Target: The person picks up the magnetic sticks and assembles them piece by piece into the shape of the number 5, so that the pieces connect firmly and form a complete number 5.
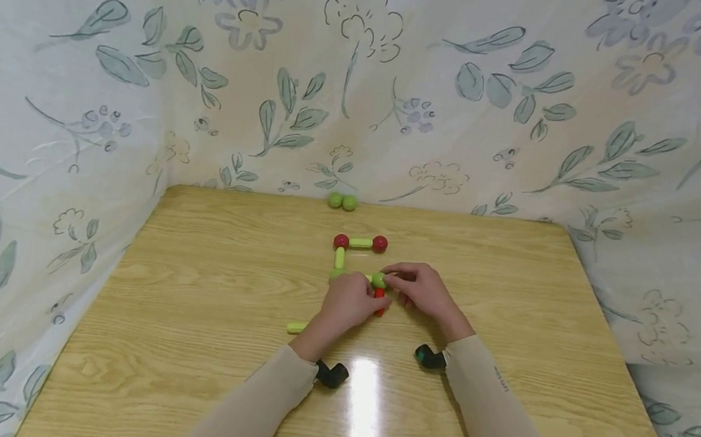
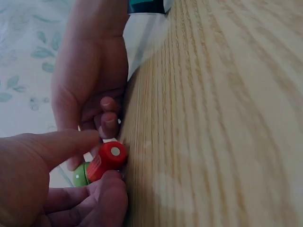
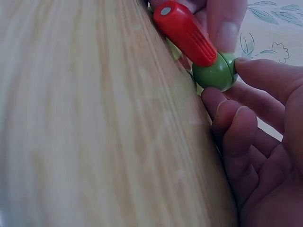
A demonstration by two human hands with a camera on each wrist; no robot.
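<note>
Pinching a red stick (image 3: 187, 35) with the left hand (image 1: 346, 302), grasping the green ball (image 3: 211, 75) at its end with the right hand (image 1: 428, 292).

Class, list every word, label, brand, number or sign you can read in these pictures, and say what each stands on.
No text can be read with certainty.
Right sleeve: small dark lettering along the forearm, too small and blurred to read.
Red rod: ridges, no readable lettering.
Green ball: no readable lettering.
Cloth behind the table: printed flowers and leaves, no readable words.
</note>
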